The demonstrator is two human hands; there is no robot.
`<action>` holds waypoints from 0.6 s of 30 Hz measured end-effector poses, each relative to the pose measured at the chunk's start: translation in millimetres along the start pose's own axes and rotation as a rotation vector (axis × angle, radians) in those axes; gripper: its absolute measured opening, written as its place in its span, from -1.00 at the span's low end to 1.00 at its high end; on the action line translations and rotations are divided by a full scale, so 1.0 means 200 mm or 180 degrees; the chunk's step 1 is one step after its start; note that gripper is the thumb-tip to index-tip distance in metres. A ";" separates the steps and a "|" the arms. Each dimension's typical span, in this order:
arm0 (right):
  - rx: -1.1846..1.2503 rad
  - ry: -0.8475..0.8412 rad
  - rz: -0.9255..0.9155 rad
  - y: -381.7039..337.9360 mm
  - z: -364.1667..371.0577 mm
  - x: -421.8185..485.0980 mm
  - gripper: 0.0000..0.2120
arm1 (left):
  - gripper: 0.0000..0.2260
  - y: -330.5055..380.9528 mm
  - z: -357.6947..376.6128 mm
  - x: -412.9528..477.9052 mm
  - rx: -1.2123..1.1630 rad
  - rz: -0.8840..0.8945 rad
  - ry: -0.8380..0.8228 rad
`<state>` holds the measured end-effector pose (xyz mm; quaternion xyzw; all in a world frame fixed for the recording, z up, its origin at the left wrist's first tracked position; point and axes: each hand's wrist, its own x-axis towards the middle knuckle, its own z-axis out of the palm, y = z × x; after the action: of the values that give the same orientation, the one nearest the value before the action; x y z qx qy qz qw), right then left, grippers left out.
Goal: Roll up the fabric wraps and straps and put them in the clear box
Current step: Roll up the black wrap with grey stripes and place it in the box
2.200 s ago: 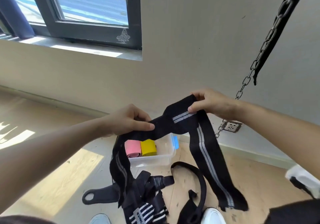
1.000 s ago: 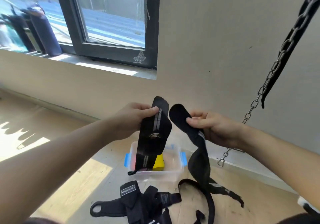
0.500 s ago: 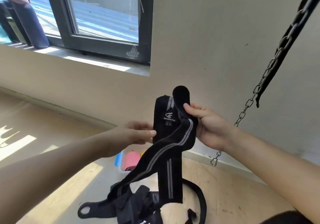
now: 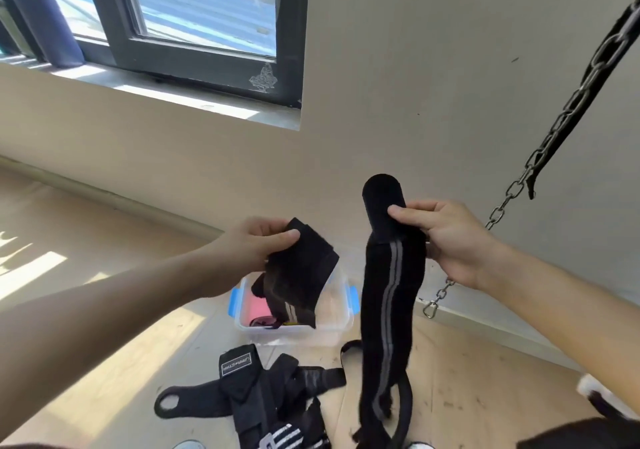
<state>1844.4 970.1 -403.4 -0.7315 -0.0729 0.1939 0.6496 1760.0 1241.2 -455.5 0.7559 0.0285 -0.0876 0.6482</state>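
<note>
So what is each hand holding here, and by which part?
The left hand pinches a short black piece by its top corner; the right hand grips the long striped wrap near its top, just below the rounded tab.

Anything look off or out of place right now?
Nothing damaged. The long black grey-striped wrap in the right hand hangs unrolled, its tail among tangled black straps on the floor by the clear plastic box. The left hand pinches a short black wrap piece.

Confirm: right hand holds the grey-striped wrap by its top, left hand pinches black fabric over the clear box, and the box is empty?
Not empty: the head view shows a pink roll in the clear box. The right hand does hold the grey-striped wrap, the left hand the black fabric.
</note>
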 end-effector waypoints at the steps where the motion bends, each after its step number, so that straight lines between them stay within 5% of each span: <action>1: -0.0135 0.0083 -0.0187 0.01 0.01 -0.01 -0.90 | -0.75 0.00 0.00 0.00 0.0014 -0.0052 -0.0154; 9: -0.0561 0.0318 -0.0942 0.07 0.11 -0.03 -0.99 | -0.75 0.01 0.02 -0.01 -0.0115 -0.0340 -0.0645; 18: -0.0549 -0.0146 -0.0754 0.14 0.14 -0.01 -0.90 | -0.74 0.00 0.07 0.01 -0.0332 -0.0562 -0.0507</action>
<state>1828.1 992.1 -433.0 -0.7662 -0.1899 0.1256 0.6009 1760.1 1227.6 -458.1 0.7063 0.0478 -0.2024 0.6766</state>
